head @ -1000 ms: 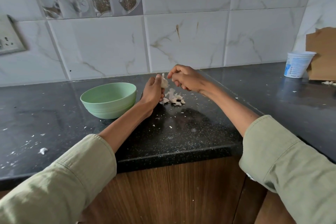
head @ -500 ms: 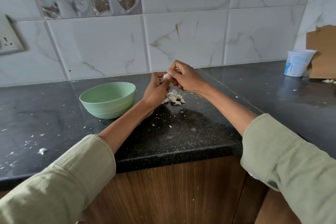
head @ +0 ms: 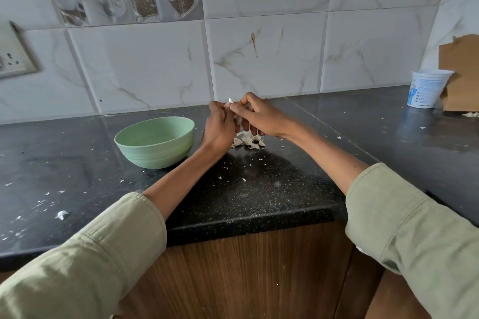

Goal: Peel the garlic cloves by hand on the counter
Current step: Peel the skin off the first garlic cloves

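The garlic clove [head: 229, 104] sits pinched between both hands, held above the counter [head: 259, 189] toward its back edge, a pale papery tip poking up between the fingertips. Most of it is hidden, so how much skin remains cannot be told. The left hand [head: 219, 124] curls round the clove from below and steadies it; the right hand [head: 255, 116] pinches at its top with thumb and forefinger, the other fingers curled downward. This looks like the peeling step itself, midway on one clove. The next move probably calls for a firm hold by the left hand while the right pulls the skin free.

Directly below the hands lies a small heap of garlic pieces and skins [head: 247, 141]. Just to its left stands a green bowl [head: 155, 141], its contents not visible.
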The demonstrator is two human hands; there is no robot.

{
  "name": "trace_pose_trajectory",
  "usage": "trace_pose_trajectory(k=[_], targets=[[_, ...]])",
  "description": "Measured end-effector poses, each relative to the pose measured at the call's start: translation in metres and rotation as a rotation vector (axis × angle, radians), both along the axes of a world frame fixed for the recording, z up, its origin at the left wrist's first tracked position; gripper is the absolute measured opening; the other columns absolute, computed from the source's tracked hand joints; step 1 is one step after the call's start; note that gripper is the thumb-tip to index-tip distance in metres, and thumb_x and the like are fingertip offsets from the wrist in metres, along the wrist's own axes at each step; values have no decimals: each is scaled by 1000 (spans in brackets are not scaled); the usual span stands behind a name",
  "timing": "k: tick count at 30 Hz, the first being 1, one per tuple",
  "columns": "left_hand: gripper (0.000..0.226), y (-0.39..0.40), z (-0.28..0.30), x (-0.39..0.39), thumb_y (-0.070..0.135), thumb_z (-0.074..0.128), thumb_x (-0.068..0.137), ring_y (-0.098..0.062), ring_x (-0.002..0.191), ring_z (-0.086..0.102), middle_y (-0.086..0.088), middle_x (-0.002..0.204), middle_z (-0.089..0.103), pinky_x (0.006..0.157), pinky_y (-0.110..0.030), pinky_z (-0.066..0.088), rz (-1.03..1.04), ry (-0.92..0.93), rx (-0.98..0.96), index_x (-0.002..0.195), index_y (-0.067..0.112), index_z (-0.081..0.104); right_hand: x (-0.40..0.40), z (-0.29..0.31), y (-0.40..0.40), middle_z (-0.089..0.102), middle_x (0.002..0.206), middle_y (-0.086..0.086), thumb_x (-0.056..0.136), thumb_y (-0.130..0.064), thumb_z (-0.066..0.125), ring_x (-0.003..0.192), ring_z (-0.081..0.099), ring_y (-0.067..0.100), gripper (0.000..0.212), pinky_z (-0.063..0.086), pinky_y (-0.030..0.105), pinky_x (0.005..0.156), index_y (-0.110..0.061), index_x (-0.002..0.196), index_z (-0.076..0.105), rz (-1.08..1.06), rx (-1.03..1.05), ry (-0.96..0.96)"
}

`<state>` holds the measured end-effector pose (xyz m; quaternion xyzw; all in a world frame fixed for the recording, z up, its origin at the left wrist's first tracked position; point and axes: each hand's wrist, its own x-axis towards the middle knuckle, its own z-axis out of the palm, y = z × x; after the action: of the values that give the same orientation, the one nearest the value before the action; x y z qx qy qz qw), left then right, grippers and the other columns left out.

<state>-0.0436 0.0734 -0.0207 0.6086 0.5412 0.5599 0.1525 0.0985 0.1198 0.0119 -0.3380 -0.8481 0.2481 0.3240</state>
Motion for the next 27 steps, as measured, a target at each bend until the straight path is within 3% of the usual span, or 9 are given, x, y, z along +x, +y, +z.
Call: trace_pose_trajectory(k=[3,8,13,18,20,24,27], targets=[[21,2,0,1,29,33,115,5,53,54,0,83,64,52,-19,42,-23,-82,-6,115,8,36,0,-3,2,66,87,1,113,-49,38,66,55,14,43,43,31,65,-9,111,53,-39,31,-68],[24,4,-1,1,33,34,115,2,51,55,-6,85,69,50,-17,42,-54,-91,-11,115,10,35,-2,-10,1,51,79,4,116,-37,29,67,45,17,36,35,37,63,-9,101,46,-91,189,-128],[30,0,1,4,33,31,116,2,51,54,-2,78,65,51,-18,43,-28,-55,4,120,5,43,-6,-16,2,53,69,-5,116,-38,25,60,51,12,37,37,38,61,-17,94,45,-186,391,-195],[30,0,1,6,31,29,116,-18,67,52,-4,81,59,62,-37,42,29,41,10,119,4,41,-7,-15,-2,55,69,-6,117,-34,26,60,55,13,39,44,39,62,-13,95,51,-173,442,-211],[28,-2,1,7,27,28,116,-20,71,53,-4,83,57,64,-38,43,31,60,15,120,1,38,-7,-14,-4,52,67,-8,117,-33,27,58,54,11,39,41,37,58,-13,93,50,-165,454,-204],[25,-4,1,8,22,27,116,-14,68,51,0,82,54,64,-36,43,25,91,13,120,0,37,-5,-12,-11,46,64,-14,116,-21,34,54,47,0,33,29,17,51,-14,87,48,-151,465,-202],[21,-5,2,7,20,28,115,-13,64,49,0,83,55,57,-31,42,15,82,-7,121,1,36,-5,-11,-11,47,62,-10,116,-19,34,51,46,3,37,30,19,50,-15,82,47,-126,454,-177]])
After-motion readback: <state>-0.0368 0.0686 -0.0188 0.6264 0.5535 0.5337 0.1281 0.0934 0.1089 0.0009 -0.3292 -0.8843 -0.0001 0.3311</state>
